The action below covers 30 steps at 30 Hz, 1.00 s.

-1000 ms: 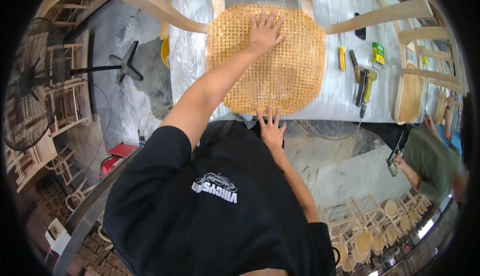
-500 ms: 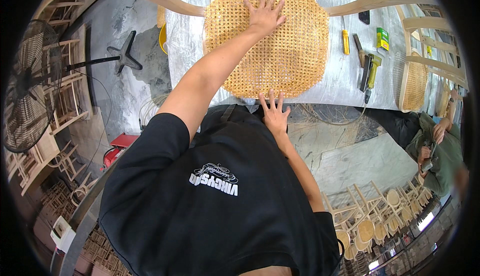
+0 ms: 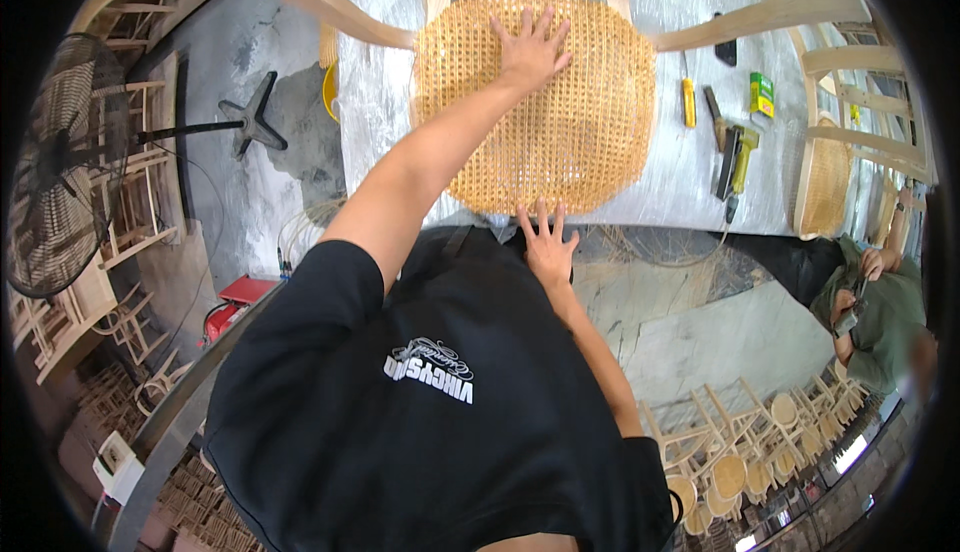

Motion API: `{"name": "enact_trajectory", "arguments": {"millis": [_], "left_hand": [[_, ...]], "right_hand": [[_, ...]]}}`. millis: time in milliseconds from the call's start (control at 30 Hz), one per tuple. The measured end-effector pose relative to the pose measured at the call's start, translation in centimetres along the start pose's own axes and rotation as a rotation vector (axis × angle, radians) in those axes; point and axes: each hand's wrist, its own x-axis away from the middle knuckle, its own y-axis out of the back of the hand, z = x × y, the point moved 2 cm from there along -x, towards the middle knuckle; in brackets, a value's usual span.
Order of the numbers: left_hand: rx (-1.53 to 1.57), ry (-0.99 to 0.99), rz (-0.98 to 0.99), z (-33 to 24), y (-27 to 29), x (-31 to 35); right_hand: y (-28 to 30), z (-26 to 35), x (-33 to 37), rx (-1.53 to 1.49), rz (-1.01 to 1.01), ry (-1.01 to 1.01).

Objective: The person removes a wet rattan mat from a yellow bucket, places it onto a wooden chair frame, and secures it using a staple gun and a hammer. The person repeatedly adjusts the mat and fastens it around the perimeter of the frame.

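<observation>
Lying at upper centre of the frame: one honey-yellow, round-cornered chair seat of woven cane (image 3: 590,132), its curved edge facing the lower border, pale curved wooden members (image 3: 330,12) running toward the top; breadth and depth nearly equal, long axis uncertain. Left hand (image 3: 533,52): on upper half of weave, fingers spread. Right hand (image 3: 547,250): fingers spread, tips at lower edge. Right of centre: green-and-black pistol-shaped tool (image 3: 741,157).
</observation>
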Motion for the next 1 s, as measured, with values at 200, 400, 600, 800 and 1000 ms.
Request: {"name": "enact_trajectory", "arguments": {"millis": [200,400,600,800,1000], "left_hand": [[0.023,0.004,0.062,0.0,1.0,0.4],[0.049,0.005,0.07,-0.1,1.2,0.4],[0.057,0.006,0.09,-0.2,1.3,0.2],[0.023,0.003,0.092,-0.3,1.2,0.2],[0.025,0.006,0.024,0.0,0.6,0.1]], "right_hand": [[-0.2,0.2,0.2,0.019,0.003,0.002],[0.2,0.0,-0.1,0.003,0.055,-0.005],[0.3,0.1,-0.2,0.001,0.062,-0.008],[0.4,0.1,-0.2,0.001,0.057,-0.015],[0.3,0.1,-0.1,0.031,0.042,-0.007]]}}
